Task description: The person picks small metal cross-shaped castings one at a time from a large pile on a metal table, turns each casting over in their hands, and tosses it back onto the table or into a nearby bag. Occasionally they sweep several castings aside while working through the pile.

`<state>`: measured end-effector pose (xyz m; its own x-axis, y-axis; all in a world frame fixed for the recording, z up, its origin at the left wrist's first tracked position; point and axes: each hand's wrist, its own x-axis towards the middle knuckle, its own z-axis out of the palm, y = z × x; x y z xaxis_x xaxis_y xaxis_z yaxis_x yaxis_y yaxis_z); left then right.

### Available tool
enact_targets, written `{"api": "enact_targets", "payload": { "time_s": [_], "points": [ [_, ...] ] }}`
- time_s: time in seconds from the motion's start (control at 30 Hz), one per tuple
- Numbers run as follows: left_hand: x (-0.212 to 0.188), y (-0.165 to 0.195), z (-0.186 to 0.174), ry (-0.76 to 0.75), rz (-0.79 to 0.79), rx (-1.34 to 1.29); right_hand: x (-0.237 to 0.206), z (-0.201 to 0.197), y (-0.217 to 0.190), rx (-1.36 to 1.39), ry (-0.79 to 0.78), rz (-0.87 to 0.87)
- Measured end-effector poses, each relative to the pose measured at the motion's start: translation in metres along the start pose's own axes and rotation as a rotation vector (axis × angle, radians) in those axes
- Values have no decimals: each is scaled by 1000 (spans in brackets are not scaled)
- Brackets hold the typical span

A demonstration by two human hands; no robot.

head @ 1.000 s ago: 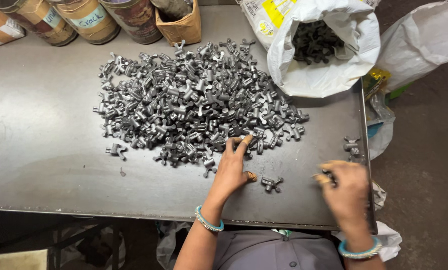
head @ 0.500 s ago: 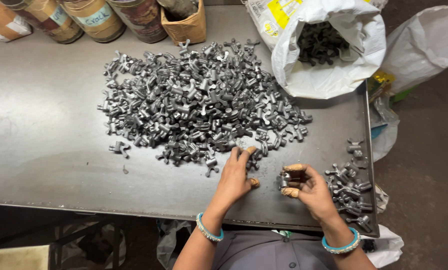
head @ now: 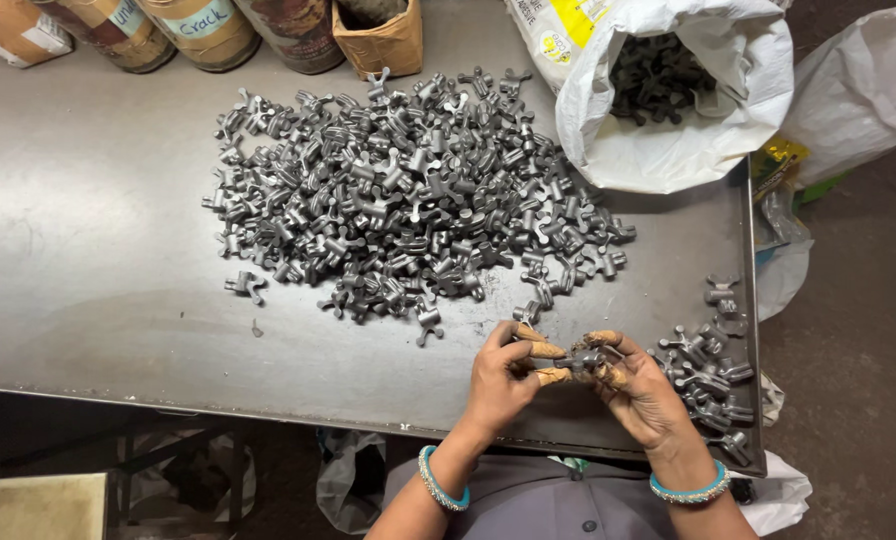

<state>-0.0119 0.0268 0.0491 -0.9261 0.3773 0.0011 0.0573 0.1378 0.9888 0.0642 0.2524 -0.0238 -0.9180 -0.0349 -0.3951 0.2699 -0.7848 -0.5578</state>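
We see both hands meeting over the near edge of the bench, and between them sits one small forked metal part (head: 585, 362), dark grey and partly hidden by fingers. The left hand (head: 500, 382) has its grip closed on that part from the left, thumb and first fingers pinched together around it, the fingertips capped in tan finger covers (head: 546, 350). The right hand (head: 646, 392) closes on the same part from the right, its own covered fingertips curled over the top and underside, so the grip on each side is clamped tight with no gap showing. Each wrist wears a turquoise bangle (head: 438, 482). Just to the right of the grip lies a small cluster of like parts (head: 710, 375), spread along the right rim of the bench and reaching toward the near corner. Beyond the grip and to its left, the large heap of the same forked parts (head: 408, 200) covers the middle of the grey metal bench (head: 98, 280), with a few strays loose at its near edge, the closest of them just short of the left fingers. Farther off, past the heap to the right, a white sack (head: 668, 140) stands open with darker parts inside. Along the far edge to the left stand several round tins (head: 203, 30) and a small brown carton (head: 380, 40).
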Motion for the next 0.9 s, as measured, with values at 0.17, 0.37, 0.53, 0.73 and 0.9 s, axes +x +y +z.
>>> {"api": "enact_targets", "payload": {
  "time_s": [0.17,0.37,0.53,0.73,0.9],
  "points": [
    [-1,-20,3,-21,35,-57,-1,4,2,-74,48,-49],
    [-4,-31,12,-29,-63,-143,4,8,10,-287,216,-148],
    [-6,-21,12,-63,-35,-193,6,7,14,-265,247,-145],
    [-5,-21,4,-7,-13,-165,5,9,13,-215,268,-43],
    [-5,-19,-10,64,-18,-80,6,14,3,-373,196,107]
  ]
}}
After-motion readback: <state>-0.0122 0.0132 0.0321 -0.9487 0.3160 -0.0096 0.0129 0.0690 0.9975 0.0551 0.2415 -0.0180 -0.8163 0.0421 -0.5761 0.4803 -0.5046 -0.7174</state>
